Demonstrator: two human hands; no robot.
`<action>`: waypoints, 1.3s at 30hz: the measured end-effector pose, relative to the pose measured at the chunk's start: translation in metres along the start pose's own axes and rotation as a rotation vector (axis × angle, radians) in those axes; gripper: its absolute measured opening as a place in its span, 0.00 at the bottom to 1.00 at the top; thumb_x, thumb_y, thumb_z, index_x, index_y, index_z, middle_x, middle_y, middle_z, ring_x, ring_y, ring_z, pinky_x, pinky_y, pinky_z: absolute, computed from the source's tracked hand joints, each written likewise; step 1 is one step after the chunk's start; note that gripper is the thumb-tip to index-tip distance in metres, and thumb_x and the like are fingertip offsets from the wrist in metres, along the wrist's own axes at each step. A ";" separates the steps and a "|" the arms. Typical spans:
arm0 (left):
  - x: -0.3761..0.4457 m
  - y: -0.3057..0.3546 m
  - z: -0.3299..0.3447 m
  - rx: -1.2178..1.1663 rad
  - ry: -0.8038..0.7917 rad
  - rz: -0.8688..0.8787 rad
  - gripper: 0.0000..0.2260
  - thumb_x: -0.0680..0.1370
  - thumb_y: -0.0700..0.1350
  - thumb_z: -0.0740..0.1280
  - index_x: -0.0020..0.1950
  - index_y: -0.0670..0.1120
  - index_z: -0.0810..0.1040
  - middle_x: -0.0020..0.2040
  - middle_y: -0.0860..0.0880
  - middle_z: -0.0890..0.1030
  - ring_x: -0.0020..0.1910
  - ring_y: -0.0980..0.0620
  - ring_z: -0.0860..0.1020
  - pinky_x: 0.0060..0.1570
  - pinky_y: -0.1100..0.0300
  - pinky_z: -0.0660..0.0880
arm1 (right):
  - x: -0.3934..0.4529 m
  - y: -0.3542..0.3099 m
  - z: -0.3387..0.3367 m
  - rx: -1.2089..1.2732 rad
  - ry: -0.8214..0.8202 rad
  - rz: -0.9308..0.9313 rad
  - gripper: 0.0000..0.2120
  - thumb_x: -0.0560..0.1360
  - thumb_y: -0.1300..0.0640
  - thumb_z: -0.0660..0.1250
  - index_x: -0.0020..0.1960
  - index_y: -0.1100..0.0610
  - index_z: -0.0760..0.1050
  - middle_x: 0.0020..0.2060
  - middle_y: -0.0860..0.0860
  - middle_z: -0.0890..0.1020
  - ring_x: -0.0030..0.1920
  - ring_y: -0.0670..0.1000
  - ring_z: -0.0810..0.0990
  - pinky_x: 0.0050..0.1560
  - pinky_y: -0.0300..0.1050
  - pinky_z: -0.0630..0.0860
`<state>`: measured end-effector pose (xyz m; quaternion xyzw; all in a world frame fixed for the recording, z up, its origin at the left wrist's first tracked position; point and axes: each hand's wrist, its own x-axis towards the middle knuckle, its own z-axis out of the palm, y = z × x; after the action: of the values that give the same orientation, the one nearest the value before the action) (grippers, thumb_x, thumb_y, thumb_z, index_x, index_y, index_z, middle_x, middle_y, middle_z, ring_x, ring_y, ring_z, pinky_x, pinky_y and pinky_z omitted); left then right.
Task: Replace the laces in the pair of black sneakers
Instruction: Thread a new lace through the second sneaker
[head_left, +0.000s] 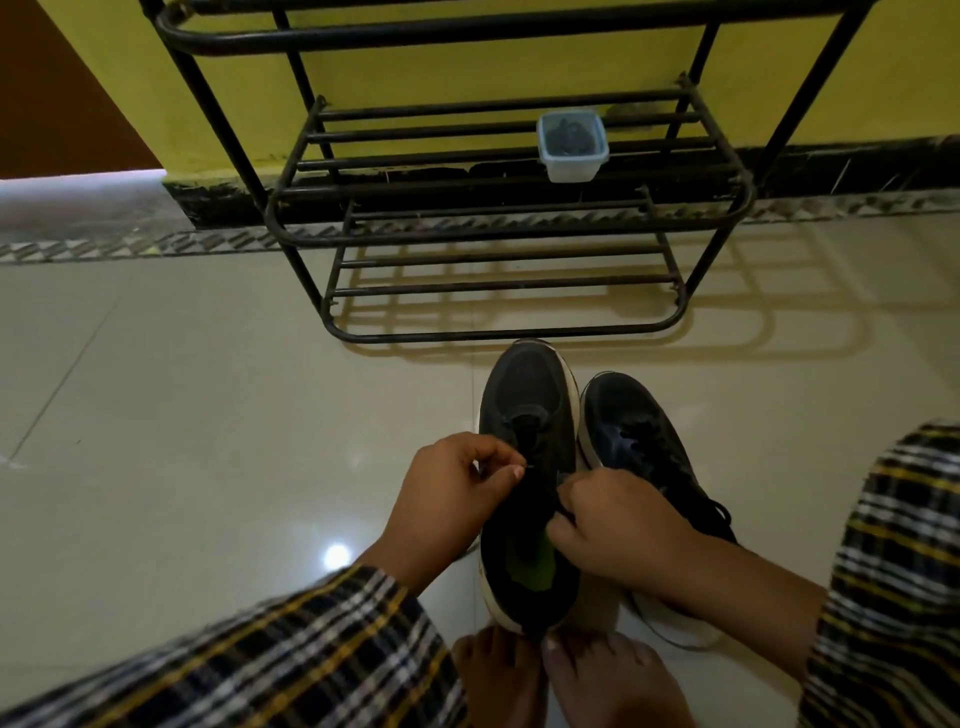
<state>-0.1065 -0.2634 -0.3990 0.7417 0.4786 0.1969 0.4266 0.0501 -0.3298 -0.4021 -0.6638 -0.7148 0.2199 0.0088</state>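
Left hand (451, 488): thumb and forefinger pinch, apparently the lace end, over left sneaker (527, 467) (tongue exposed).
Right hand (613, 519): fingers curled at the eyelets; grip unclear.
Right sneaker (639, 441): touching alongside, laced.

A: Where is the camera looking from?
B: It is sitting on the person's head, facing forward and down at the tiled floor (208, 415).
A: How near?
B: Close; the sneakers (530, 415) are filling the lower centre, with a metal shoe rack (493, 228) standing beyond against the wall.
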 end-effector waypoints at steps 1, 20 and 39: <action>0.000 0.000 0.000 0.012 -0.028 -0.009 0.05 0.74 0.43 0.70 0.41 0.53 0.82 0.36 0.58 0.80 0.32 0.66 0.76 0.33 0.74 0.71 | 0.000 0.000 0.000 0.028 0.001 -0.005 0.17 0.76 0.52 0.58 0.32 0.56 0.60 0.29 0.52 0.65 0.28 0.50 0.63 0.29 0.46 0.59; 0.001 -0.009 0.001 0.161 0.021 0.008 0.03 0.74 0.45 0.70 0.45 0.50 0.84 0.41 0.56 0.79 0.38 0.62 0.76 0.43 0.67 0.75 | -0.002 0.005 0.003 0.128 0.005 -0.111 0.17 0.64 0.41 0.46 0.28 0.54 0.57 0.26 0.54 0.66 0.26 0.51 0.63 0.29 0.52 0.60; -0.003 -0.008 0.010 -0.090 0.096 -0.117 0.05 0.76 0.43 0.68 0.42 0.48 0.83 0.39 0.55 0.83 0.40 0.62 0.79 0.46 0.61 0.78 | 0.001 -0.001 0.002 0.024 -0.002 -0.158 0.14 0.69 0.46 0.51 0.28 0.53 0.58 0.27 0.49 0.64 0.26 0.48 0.62 0.27 0.42 0.57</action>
<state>-0.1052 -0.2694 -0.4106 0.6823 0.5318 0.2280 0.4469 0.0481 -0.3293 -0.4040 -0.6049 -0.7624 0.2275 0.0333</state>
